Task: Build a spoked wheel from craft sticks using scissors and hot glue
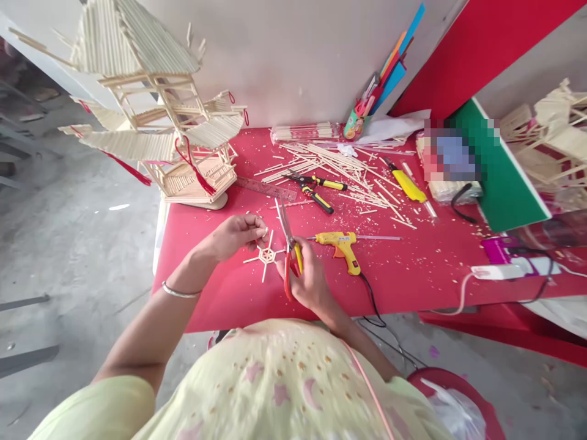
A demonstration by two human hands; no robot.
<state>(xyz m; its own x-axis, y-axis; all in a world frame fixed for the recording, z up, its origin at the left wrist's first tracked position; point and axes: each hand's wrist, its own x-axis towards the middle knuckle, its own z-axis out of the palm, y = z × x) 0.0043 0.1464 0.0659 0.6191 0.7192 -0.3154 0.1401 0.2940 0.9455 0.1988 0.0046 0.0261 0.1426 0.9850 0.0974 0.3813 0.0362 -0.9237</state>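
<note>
Holding scissors [288,239] in right hand [308,278], pinching a tiny piece [266,230] in left hand [238,237] beside stick wheel [267,255], toward table's [229,299] front edge.

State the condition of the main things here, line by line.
Scissors: in the right hand, blades slightly apart.
Pliers: handles spread open.
Glue gun: on its side, glue stick loaded; heat cannot be told.
Yellow tool: lying flat, blade unclear.
Cup: uncovered, filled.
Spoked stick piece: joined at the centre.
Large stick model: standing upright, roofed.
Loose sticks: scattered.
</note>
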